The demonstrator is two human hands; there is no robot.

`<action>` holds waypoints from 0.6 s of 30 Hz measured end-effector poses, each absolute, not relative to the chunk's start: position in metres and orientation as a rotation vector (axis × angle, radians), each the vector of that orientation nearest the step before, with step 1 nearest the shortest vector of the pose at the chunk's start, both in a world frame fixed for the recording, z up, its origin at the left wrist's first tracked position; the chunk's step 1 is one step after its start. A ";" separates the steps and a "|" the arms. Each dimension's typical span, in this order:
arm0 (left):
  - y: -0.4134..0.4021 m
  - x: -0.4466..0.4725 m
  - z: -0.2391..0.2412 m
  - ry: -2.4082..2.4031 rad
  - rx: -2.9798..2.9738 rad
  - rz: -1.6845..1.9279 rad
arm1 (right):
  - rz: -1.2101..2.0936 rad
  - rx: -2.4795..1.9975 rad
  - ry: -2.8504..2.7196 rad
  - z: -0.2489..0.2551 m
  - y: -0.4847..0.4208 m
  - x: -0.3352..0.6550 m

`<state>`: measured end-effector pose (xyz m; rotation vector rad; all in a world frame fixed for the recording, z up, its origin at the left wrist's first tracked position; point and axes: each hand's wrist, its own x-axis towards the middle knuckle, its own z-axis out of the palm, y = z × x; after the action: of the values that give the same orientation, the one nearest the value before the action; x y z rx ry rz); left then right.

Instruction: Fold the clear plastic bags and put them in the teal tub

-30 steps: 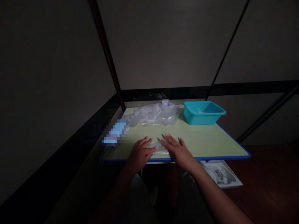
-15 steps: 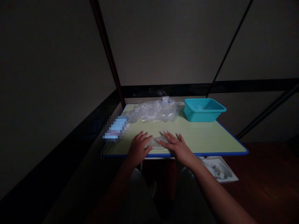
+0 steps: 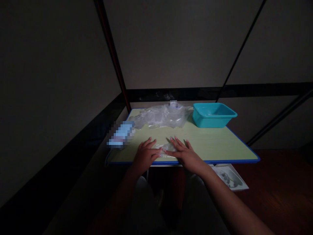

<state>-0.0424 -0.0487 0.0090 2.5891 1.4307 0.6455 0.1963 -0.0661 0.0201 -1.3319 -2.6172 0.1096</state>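
Clear plastic bag point(image 3: 165, 149), small and flat, lies on the pale green worktop point(image 3: 215, 143) close to its near blue edge, between the person's two hands. Left hand point(image 3: 144, 155) is palm down on the bag's left end, fingers point(image 3: 149, 142) spread and flat, nothing clenched. Right hand point(image 3: 186, 154) is palm down on the bag's right end, fingers point(image 3: 176, 142) also splayed and pressing flat, so both hands touch the bag but neither grips it. Thumbs point inward toward each other over the plastic; light is too dim to tell what, if anything, is inside the bag. At the far edge of the worktop sits a heap of crumpled clear bags point(image 3: 162, 117), well apart from the hands. Just right of that heap stands a teal plastic basin point(image 3: 213, 115), upright, contents not readable from here. At the worktop's left edge is a pixelated light blue block point(image 3: 121, 134), near the left hand but not touching it. Below the worktop on the right, on the dark floor, lies a white tray point(image 3: 230, 178) with some small pale items in it, too dim to identify. Both forearms come in from the bottom of the view.
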 end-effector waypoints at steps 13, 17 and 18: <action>-0.045 -0.043 0.008 1.412 2.520 0.745 | -0.107 -1.108 -2.477 0.022 -0.071 0.188; -0.049 -0.044 0.012 1.459 2.461 0.661 | -0.074 -0.988 -2.534 0.022 -0.070 0.184; -0.050 -0.044 0.013 1.456 2.452 0.649 | -0.061 -0.972 -2.548 0.022 -0.070 0.184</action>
<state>-0.0441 -0.0499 0.0128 2.4521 1.4556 0.6490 0.1839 -0.0702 0.0216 -0.9717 -2.5477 -0.0610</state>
